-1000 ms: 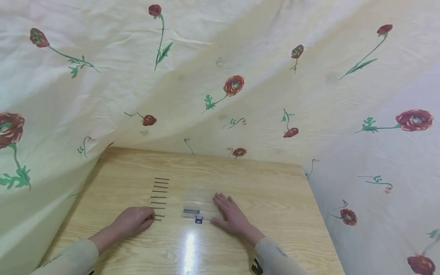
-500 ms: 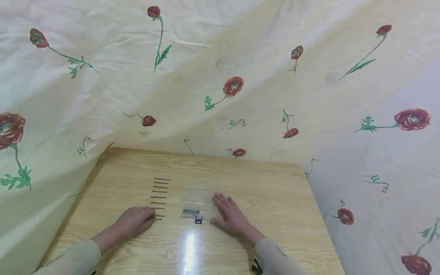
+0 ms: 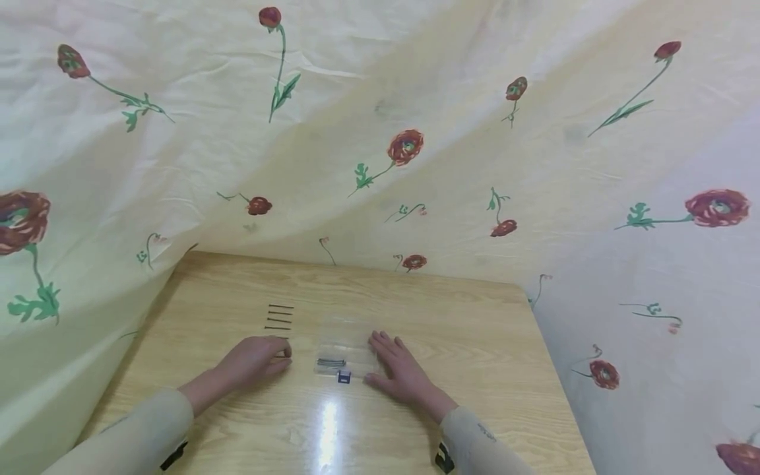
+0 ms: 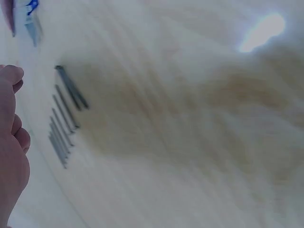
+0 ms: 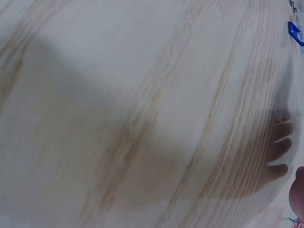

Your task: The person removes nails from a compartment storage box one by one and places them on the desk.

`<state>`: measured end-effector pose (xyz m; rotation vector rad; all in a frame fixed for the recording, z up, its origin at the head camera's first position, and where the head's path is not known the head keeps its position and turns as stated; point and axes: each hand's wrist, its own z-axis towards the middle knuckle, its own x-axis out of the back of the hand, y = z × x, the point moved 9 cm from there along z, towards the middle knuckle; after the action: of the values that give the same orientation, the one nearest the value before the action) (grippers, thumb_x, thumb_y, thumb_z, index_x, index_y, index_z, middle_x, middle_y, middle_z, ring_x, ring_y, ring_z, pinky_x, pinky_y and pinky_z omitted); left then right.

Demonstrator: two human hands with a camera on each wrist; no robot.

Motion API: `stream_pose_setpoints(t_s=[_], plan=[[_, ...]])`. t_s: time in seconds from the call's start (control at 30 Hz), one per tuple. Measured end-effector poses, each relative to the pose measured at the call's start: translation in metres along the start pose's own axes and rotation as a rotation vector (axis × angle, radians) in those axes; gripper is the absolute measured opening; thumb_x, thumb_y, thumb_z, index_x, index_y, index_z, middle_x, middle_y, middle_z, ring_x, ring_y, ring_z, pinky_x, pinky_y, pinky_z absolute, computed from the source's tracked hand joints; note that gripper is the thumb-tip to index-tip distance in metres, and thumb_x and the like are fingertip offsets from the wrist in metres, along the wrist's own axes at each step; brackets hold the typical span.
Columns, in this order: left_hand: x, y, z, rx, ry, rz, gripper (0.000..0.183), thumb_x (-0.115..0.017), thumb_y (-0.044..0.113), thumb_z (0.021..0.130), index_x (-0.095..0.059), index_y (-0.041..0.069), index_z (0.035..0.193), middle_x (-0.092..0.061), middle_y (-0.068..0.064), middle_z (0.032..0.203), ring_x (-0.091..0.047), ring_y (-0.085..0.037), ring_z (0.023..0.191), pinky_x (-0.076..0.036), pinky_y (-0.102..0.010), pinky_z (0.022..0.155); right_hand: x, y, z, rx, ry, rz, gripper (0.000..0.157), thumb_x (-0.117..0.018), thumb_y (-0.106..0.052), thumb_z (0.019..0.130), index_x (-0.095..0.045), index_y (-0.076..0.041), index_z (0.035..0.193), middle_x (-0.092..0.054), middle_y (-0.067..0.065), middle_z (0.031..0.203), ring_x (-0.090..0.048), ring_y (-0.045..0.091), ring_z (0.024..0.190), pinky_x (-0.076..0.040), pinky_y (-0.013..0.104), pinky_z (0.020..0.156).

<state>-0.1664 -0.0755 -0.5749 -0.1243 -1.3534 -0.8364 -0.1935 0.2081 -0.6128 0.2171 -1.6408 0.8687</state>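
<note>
Nails [image 3: 279,320] in a stacked row on the tabletop [image 3: 463,330], closer to its left edge than its right, lying roughly parallel to the far edge. Left wrist view: two nails lie side by side at the end of the row, the rest spaced out. My left hand [image 3: 252,363] is bent over the near end of the row, covering part of it; can't tell if those fingers pinch a nail or just hover. My right hand [image 3: 400,369] lies flat, fingers straight and spread, at the right side of a clear bag [image 3: 347,330], near the middle of the tabletop. Small bundle of nails [image 3: 330,362] at the bag's near left corner, in or on it, can't tell. Blue tag [image 3: 344,377] at the bag's near side, pale marking on it, too small to read. Dark print on my right sleeve [image 3: 481,442], a line of script, illegible; similar faint print on my left sleeve [image 3: 142,422], also unreadable. Cream sheet [image 3: 463,132] with red flowers hangs along the far edge and both sides.
</note>
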Motion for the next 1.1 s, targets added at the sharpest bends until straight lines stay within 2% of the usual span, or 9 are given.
stream_pose_setpoints(t_s=[0.1, 0.23, 0.43, 0.6, 0.8, 0.93, 1.1], plan=[[-0.003, 0.008, 0.017, -0.03, -0.038, 0.0, 0.009, -0.082, 0.019, 0.095, -0.075, 0.015, 0.099, -0.077, 0.002, 0.094, -0.072, -0.012, 0.08, -0.061, -0.03, 0.07, -0.002, 0.001, 0.0, -0.006, 0.001, -0.007, 0.087, -0.062, -0.06, 0.102, -0.033, -0.009, 0.167, -0.028, 0.011, 0.175, -0.023, 0.029, 0.162, -0.015, 0.054, 0.132], [-0.016, 0.022, 0.039, -0.052, -0.111, 0.012, 0.01, -0.078, 0.023, 0.098, -0.076, 0.015, 0.104, -0.078, 0.001, 0.1, -0.074, -0.014, 0.087, -0.062, -0.03, 0.075, -0.003, 0.004, -0.001, -0.014, -0.006, -0.016, 0.088, -0.061, -0.062, 0.102, -0.031, -0.011, 0.168, -0.026, 0.009, 0.175, -0.021, 0.026, 0.163, -0.013, 0.05, 0.132], [-0.03, 0.042, 0.06, -0.094, -0.183, -0.017, 0.01, -0.076, 0.022, 0.099, -0.078, 0.015, 0.105, -0.079, 0.002, 0.102, -0.074, -0.014, 0.09, -0.063, -0.033, 0.08, -0.003, 0.003, -0.004, -0.026, -0.01, 0.004, 0.088, -0.064, -0.061, 0.101, -0.032, -0.012, 0.168, -0.026, 0.007, 0.175, -0.021, 0.025, 0.163, -0.013, 0.05, 0.132], [-0.041, 0.05, 0.064, -0.128, -0.211, -0.01, 0.008, -0.078, 0.02, 0.098, -0.079, 0.015, 0.104, -0.079, 0.003, 0.101, -0.074, -0.012, 0.089, -0.063, -0.031, 0.082, -0.002, 0.001, -0.008, -0.031, -0.021, 0.014, 0.088, -0.066, -0.059, 0.101, -0.033, -0.012, 0.168, -0.026, 0.007, 0.175, -0.021, 0.025, 0.163, -0.013, 0.05, 0.132], [-0.051, 0.049, 0.065, -0.141, -0.234, -0.039, 0.007, -0.078, 0.02, 0.097, -0.08, 0.017, 0.103, -0.078, 0.005, 0.097, -0.073, -0.011, 0.088, -0.062, -0.031, 0.083, -0.003, 0.001, -0.007, -0.026, -0.014, 0.008, 0.088, -0.065, -0.059, 0.101, -0.033, -0.012, 0.168, -0.026, 0.007, 0.175, -0.022, 0.026, 0.163, -0.012, 0.05, 0.132], [-0.053, 0.054, 0.065, -0.197, -0.215, -0.049, 0.006, -0.078, 0.018, 0.097, -0.081, 0.016, 0.101, -0.077, 0.005, 0.095, -0.072, -0.01, 0.087, -0.061, -0.028, 0.081, -0.004, 0.0, -0.007, -0.009, -0.008, -0.008, 0.088, -0.064, -0.061, 0.101, -0.033, -0.011, 0.167, -0.026, 0.009, 0.175, -0.023, 0.027, 0.162, -0.014, 0.051, 0.132], [-0.052, 0.061, 0.065, -0.287, -0.178, -0.005, 0.005, -0.08, 0.018, 0.094, -0.083, 0.018, 0.098, -0.073, 0.008, 0.085, -0.067, -0.005, 0.077, -0.058, -0.021, 0.073, -0.003, 0.0, -0.007, 0.002, 0.006, -0.017, 0.088, -0.065, -0.06, 0.101, -0.035, -0.01, 0.167, -0.028, 0.01, 0.174, -0.025, 0.029, 0.162, -0.016, 0.053, 0.131]])
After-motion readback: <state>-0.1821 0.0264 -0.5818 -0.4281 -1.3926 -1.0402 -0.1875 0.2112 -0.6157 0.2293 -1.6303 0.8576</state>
